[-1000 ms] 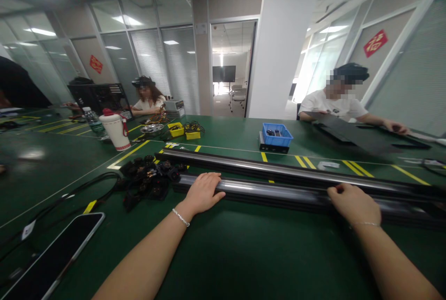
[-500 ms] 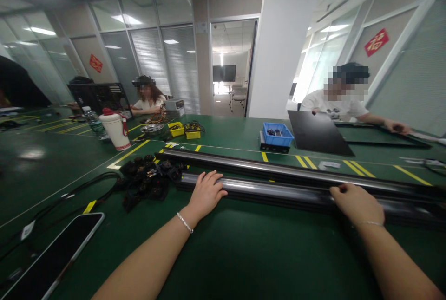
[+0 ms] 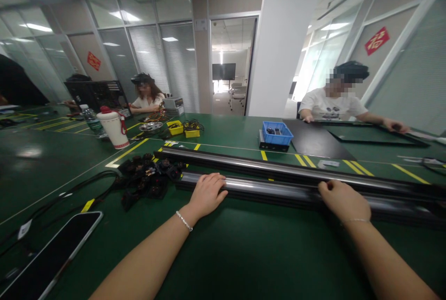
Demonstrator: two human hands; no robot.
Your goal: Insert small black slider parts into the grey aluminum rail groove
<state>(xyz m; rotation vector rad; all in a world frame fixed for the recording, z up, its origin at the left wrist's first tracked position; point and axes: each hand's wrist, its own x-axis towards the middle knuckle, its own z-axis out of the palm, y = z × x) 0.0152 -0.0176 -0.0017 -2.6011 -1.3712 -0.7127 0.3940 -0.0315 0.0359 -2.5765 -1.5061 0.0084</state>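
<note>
Conceivably, black parts (image 3: 148,177) are struck if the near rail (image 3: 268,188), grasped by left hand (image 3: 208,193) and right hand (image 3: 345,201), is slid leftward

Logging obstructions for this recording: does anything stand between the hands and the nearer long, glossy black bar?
Nothing visible does: the left hand and right hand both appear to rest on the nearer long, glossy black bar. The farther long, glossy black bar lies beyond it, not between. The palms are hidden.
</note>
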